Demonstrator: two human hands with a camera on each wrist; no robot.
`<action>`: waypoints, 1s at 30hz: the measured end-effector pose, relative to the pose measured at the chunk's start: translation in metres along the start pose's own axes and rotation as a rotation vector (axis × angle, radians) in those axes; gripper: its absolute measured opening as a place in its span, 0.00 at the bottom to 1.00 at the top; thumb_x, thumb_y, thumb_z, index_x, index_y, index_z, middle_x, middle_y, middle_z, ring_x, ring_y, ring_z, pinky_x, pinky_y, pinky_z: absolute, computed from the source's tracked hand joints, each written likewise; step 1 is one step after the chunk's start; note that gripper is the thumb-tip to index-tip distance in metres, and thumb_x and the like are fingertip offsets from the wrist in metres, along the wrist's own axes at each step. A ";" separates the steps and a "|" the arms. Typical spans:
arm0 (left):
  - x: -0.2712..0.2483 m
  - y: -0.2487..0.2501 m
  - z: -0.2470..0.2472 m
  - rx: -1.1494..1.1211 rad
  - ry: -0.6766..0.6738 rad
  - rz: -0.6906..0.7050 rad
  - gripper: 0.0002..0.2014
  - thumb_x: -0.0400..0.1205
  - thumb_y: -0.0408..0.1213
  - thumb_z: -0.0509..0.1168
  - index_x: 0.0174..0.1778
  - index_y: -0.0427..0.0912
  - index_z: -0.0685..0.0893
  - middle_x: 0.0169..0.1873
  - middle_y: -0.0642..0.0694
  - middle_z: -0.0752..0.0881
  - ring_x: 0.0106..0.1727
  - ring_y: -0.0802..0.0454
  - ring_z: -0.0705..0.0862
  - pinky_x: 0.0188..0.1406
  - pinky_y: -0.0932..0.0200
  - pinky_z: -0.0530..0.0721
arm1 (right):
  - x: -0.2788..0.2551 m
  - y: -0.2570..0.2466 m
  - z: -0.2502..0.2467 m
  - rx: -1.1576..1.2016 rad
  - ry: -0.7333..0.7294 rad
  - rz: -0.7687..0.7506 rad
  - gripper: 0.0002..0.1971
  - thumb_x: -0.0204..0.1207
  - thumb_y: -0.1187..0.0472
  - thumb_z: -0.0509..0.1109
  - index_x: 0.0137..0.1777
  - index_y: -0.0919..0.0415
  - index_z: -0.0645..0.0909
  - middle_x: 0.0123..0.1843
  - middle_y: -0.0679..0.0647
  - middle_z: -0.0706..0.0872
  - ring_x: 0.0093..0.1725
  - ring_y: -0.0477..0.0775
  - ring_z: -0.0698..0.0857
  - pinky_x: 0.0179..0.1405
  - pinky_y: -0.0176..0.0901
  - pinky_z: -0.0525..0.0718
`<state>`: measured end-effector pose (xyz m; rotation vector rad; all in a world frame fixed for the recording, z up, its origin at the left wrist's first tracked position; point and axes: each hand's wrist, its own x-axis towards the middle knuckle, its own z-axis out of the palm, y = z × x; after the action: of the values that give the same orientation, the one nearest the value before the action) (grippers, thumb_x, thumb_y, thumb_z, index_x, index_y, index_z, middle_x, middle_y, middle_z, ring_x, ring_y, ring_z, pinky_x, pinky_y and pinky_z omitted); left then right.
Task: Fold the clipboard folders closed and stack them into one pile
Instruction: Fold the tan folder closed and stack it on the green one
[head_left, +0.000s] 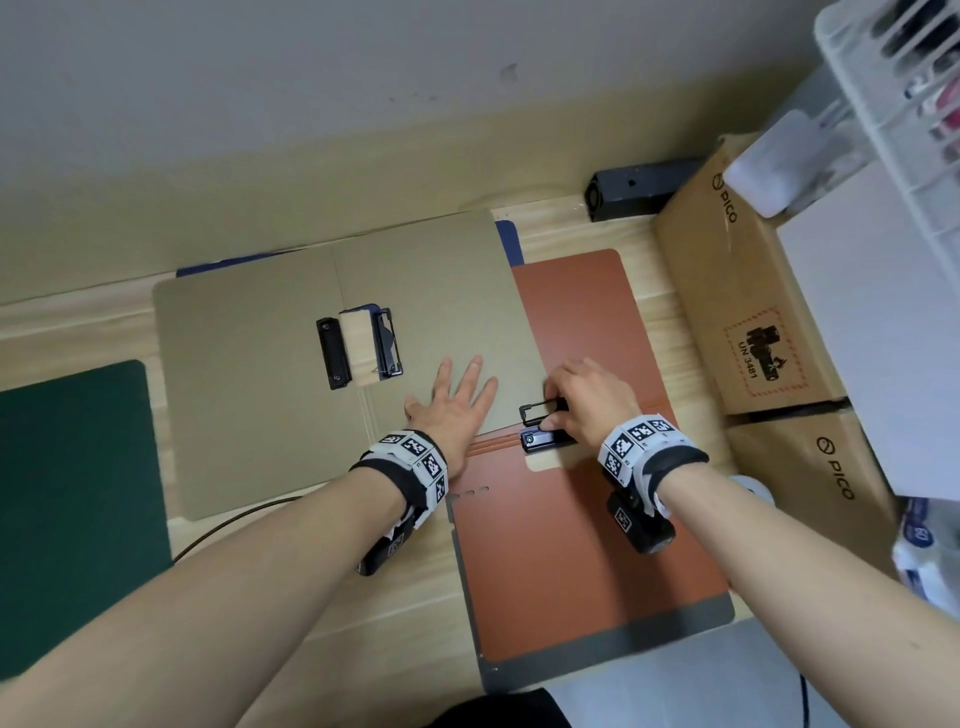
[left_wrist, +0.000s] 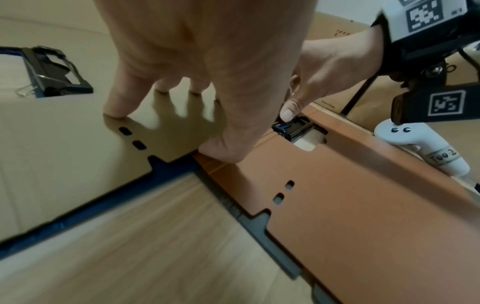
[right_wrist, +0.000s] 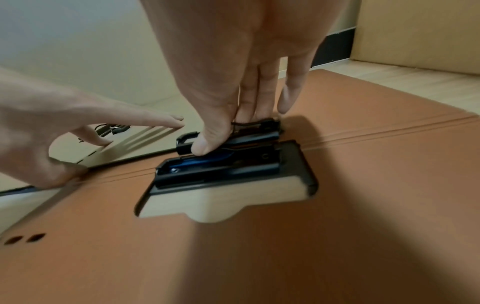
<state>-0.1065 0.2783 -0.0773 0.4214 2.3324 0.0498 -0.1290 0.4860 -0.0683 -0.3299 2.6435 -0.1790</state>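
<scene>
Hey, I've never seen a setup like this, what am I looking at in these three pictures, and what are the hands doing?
No robot here: a person works with bare hands, wearing a camera on the head and one on each wrist, on bands with black-and-white markers.

The wide picture is from the head camera, looking down at a wooden table. The other two look along each hand from the wrist.

On the table lie two opened clipboard folders: a tan folder and an orange folder, side by side, the tan one overlapping the orange one's edge. A dark green one lies further left. Cardboard boxes stand at the right.

The left hand presses flat, fingers spread, on the tan folder. The right hand pinches the orange folder's black clip.
</scene>
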 end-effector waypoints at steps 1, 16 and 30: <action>-0.001 0.001 0.001 -0.002 -0.001 0.000 0.58 0.69 0.18 0.68 0.85 0.54 0.37 0.83 0.51 0.26 0.85 0.34 0.32 0.69 0.19 0.68 | -0.001 0.000 0.001 0.006 0.012 0.000 0.19 0.65 0.42 0.78 0.51 0.50 0.81 0.54 0.46 0.82 0.60 0.52 0.78 0.47 0.47 0.77; -0.012 0.014 0.004 -0.052 0.103 -0.060 0.53 0.69 0.19 0.69 0.85 0.43 0.44 0.85 0.40 0.33 0.85 0.28 0.41 0.67 0.19 0.69 | -0.021 -0.002 0.021 0.026 0.233 0.005 0.16 0.62 0.44 0.80 0.42 0.50 0.81 0.45 0.45 0.81 0.48 0.53 0.76 0.42 0.46 0.74; -0.016 0.012 0.007 -0.072 0.100 -0.058 0.55 0.66 0.16 0.69 0.84 0.44 0.46 0.85 0.40 0.33 0.85 0.28 0.39 0.66 0.18 0.69 | -0.012 0.010 0.016 0.373 -0.049 0.057 0.11 0.69 0.51 0.79 0.38 0.51 0.79 0.45 0.46 0.81 0.51 0.52 0.74 0.49 0.39 0.63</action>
<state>-0.0881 0.2845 -0.0696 0.3223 2.4313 0.1298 -0.1136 0.4975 -0.0788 -0.1315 2.5004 -0.6252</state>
